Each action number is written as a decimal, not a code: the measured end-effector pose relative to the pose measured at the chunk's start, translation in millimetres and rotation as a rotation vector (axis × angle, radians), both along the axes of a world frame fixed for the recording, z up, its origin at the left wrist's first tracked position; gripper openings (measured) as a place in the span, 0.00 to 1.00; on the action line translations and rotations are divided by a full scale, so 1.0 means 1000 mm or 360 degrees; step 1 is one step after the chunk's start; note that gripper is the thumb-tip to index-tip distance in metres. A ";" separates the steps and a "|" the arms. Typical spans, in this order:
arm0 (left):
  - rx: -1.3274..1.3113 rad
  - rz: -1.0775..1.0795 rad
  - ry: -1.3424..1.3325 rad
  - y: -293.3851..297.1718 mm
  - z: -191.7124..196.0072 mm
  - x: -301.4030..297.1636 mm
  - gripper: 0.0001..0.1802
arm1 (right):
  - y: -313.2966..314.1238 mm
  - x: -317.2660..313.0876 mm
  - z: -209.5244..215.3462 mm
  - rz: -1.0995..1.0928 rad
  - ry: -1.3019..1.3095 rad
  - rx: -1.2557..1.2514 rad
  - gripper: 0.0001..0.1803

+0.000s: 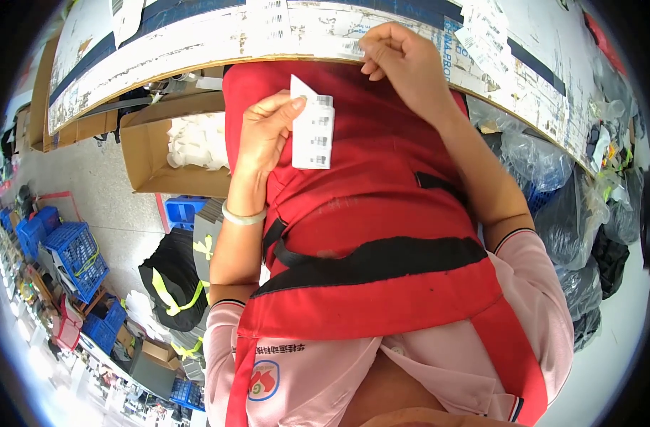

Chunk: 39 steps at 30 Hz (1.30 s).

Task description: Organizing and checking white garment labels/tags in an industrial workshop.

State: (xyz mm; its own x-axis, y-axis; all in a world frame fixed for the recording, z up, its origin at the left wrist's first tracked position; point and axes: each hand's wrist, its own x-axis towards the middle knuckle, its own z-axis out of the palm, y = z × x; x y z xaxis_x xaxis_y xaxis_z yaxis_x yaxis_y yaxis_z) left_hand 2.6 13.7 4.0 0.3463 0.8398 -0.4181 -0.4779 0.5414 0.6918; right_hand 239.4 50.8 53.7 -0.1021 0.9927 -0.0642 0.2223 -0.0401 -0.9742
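My left hand [264, 132] is raised in front of my red apron [382, 213] and pinches a white strip of barcode labels [313, 128] by its left edge. The strip hangs upright, with a loose corner folded up at its top. My right hand [403, 60] rests at the near edge of the worktable [197, 50], fingers curled down onto a small white label [353, 47] lying on the table edge. Whether the fingers grip that label or only press it is not clear. A pale bangle sits on my left wrist [243, 215].
An open cardboard box [161, 153] with white material stands under the table at left. Blue plastic crates [76, 256] and black bags with yellow straps [172, 281] lie on the floor. Dark plastic bags [574, 220] pile up at right. More paper labels [485, 39] lie on the table.
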 end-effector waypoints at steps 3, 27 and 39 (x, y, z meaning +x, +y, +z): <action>-0.0127 0.0164 -0.0175 0.002 -0.013 -0.007 0.08 | 0.013 0.015 -0.008 0.0069 0.0107 -0.0210 0.10; -0.0083 0.0095 -0.0226 0.006 -0.021 -0.009 0.09 | 0.020 0.009 -0.018 0.0101 -0.0012 -0.0324 0.11; -0.0077 0.0108 -0.0227 0.006 -0.022 -0.009 0.09 | 0.022 0.004 -0.005 0.0052 0.0058 -0.0421 0.08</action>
State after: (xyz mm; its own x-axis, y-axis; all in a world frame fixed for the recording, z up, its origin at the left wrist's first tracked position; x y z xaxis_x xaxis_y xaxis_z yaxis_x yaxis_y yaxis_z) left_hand -6.6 19.7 -18.0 0.3479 0.8434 -0.4093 -0.6062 0.5355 0.5880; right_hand 243.7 72.9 49.2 -0.1405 0.9381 -0.3167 0.1927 -0.2879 -0.9381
